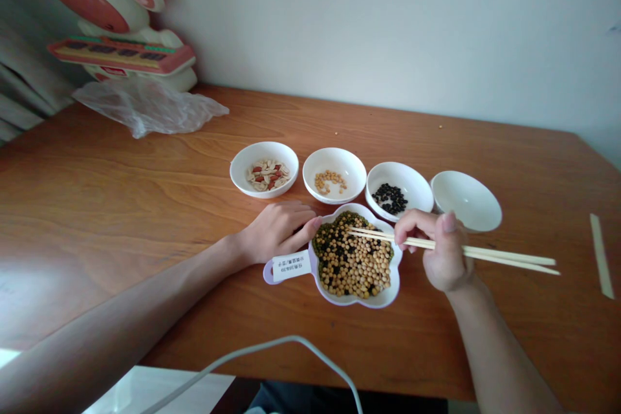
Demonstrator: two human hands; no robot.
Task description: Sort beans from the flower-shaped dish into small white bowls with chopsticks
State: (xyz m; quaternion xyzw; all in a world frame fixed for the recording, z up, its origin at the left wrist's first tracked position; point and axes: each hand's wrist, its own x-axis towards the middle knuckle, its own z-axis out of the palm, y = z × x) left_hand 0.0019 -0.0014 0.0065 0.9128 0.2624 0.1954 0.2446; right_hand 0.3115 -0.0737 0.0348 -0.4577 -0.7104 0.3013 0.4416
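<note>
A flower-shaped white dish point(394, 284) with a labelled handle stands in front of me, full of mixed yellow, green and black beans. My left hand point(276, 230) rests palm down on the table beside it, fingers together, touching its left rim near the handle. My right hand point(439, 249) grips a pair of wooden chopsticks point(504, 256), whose tips lie over the beans. Behind the dish stand several small white bowls: one with peanuts point(264, 169), one with yellow beans point(334, 174), one with black beans point(398, 191), one with nothing in it point(466, 200).
A clear plastic bag point(148, 107) and a white-and-red rabbit-shaped toy point(114, 19) sit at the back left by the wall. A paper chopstick sleeve point(601, 255) lies near the right edge. A white cable point(272, 352) arcs over the near table edge.
</note>
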